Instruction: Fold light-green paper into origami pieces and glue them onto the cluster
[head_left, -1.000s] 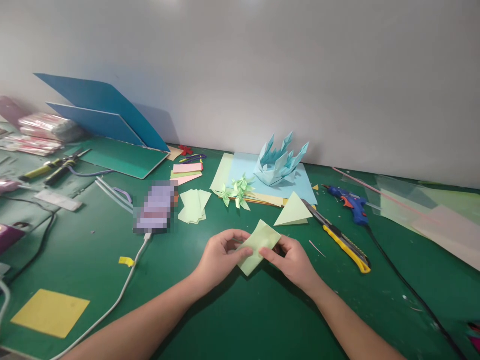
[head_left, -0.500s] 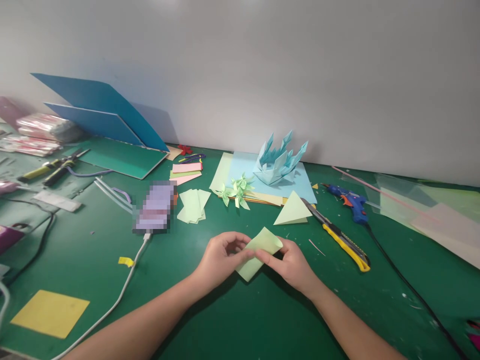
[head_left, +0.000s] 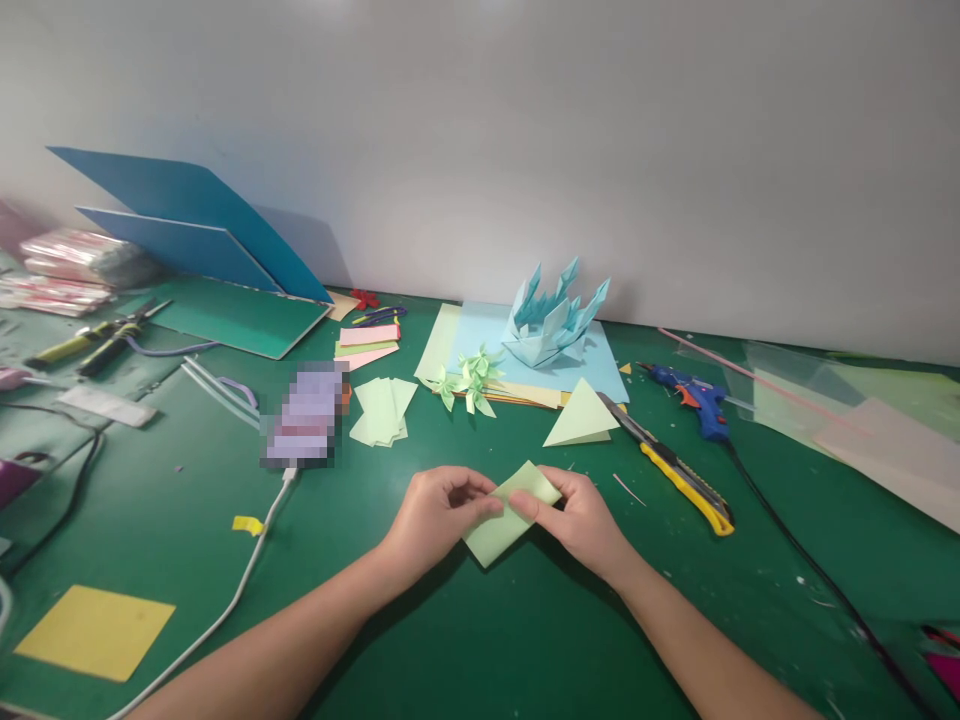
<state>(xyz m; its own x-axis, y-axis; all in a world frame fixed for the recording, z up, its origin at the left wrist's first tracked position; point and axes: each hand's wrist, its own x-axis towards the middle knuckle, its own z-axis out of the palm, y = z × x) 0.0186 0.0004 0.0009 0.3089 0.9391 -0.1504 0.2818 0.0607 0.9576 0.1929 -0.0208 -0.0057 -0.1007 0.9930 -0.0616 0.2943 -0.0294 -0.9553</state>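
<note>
Between my two hands is a sheet of light green paper (head_left: 496, 537), folded over, held above the green work surface. My left hand (head_left: 440, 512) pinches its left side, thumb on top and fingers curled behind. On the right side my right hand (head_left: 576, 515) grips it, the thumb pressed flat on the paper's face. Just beyond lies a pale green folded paper triangle (head_left: 581, 415). Small green paper flowers (head_left: 469, 380) rest near a light blue origami piece with pointed petals (head_left: 551, 330). A fanned stack of pale green slips (head_left: 382, 412) lies left of them.
A yellow utility knife (head_left: 682, 485) and a blue glue gun (head_left: 694, 397) with a black cord lie to the right. At left are a blurred-out phone (head_left: 306, 415) on a white cable, a yellow paper square (head_left: 96, 632), pliers (head_left: 112, 340) and blue boards (head_left: 195, 220).
The raised, curling edge of the green paper now lies flatter under my right thumb. Both hands stay on the paper. The whole view has shifted slightly.
</note>
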